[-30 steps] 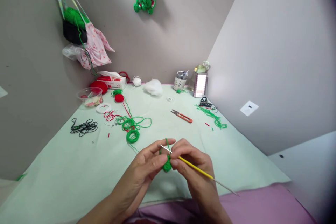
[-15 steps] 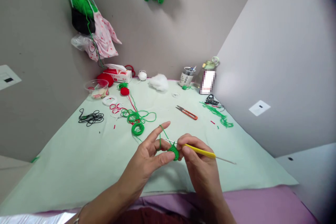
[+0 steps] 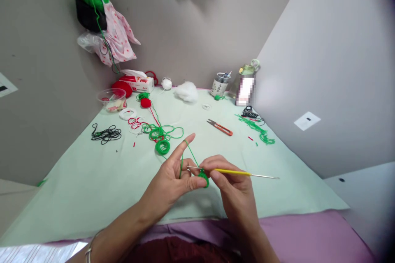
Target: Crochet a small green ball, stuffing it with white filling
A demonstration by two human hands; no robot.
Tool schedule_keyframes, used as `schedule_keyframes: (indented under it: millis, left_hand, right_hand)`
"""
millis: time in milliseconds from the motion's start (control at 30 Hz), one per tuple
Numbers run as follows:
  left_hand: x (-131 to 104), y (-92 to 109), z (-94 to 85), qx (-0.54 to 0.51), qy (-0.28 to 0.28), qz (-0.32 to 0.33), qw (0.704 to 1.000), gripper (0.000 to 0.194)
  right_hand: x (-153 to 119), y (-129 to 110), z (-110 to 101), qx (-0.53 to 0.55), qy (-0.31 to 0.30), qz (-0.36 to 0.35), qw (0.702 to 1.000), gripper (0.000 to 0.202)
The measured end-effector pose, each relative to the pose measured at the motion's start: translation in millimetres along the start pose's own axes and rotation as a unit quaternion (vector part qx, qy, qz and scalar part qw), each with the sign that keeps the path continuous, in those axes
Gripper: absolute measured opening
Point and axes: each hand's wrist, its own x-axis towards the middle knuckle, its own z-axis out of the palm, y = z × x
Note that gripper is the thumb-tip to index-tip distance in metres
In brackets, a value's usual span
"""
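My left hand (image 3: 168,181) has thumb and middle finger pinched together on the small green crochet piece (image 3: 204,177); the index finger is raised and straight, with the green yarn (image 3: 188,151) looped over its tip and running taut down to the piece; my right hand (image 3: 233,185) has thumb and fingers clamped on the yellow grip of the crochet hook (image 3: 230,171), the metal tip pointing left through the top of the piece.

Judgement on doing this stitch well: keep the raised index finger steady so the yarn stays taut but not strained; pinch the piece close under the hook tip so the loop does not twist; turn the hook only lightly when catching the strand, or it may split the yarn.

The piece: bright green, small, rounded, tightly stitched; mostly hidden between the fingertips, so its exact shape I cannot tell; it is held above the pale green cloth (image 3: 92,181), not resting on it.

Places relative to the piece: a green yarn coil (image 3: 162,146) lies beyond it to the left, near; red-handled snips (image 3: 220,127) beyond it to the right; a black cord tangle (image 3: 105,134) far left; white stuffing (image 3: 187,91) well beyond, by the wall.
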Motion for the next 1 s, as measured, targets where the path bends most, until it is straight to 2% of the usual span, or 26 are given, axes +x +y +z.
schedule_keyframes:
  millis: [133,233,433,567,667,800,1000]
  left_hand:
    - [1,-3,0.7,0.007,0.036,0.018,0.999,0.093]
    - [0,-4,1.8,0.003,0.05,0.023,0.998,0.087]
    - [-3,-2,4.0,0.013,0.068,0.029,0.997,0.078]
    - [-3,-4,3.2,0.032,0.073,0.04,0.996,0.075]
    - [-3,-8,1.7,0.07,0.085,0.054,0.992,0.07]
    - [-4,-9,0.8,0.132,0.107,0.075,0.983,0.067]
    - [-5,-7,4.7,0.154,0.123,0.088,0.976,0.065]
  right_hand:
    - [3,2,4,0.059,0.065,0.036,0.995,0.012]
    - [5,1,8,0.084,0.086,0.051,0.991,0.017]
    - [6,-4,9,0.09,0.073,0.044,0.992,0.021]
    - [4,-6,4,0.055,0.049,0.026,0.997,0.024]
    - [-1,-8,2,-0.026,0.037,-0.009,0.999,0.023]
    - [-10,-10,2,-0.145,0.033,-0.096,0.984,0.023]
    - [-8,-8,4,-0.206,0.009,-0.182,0.961,0.029]
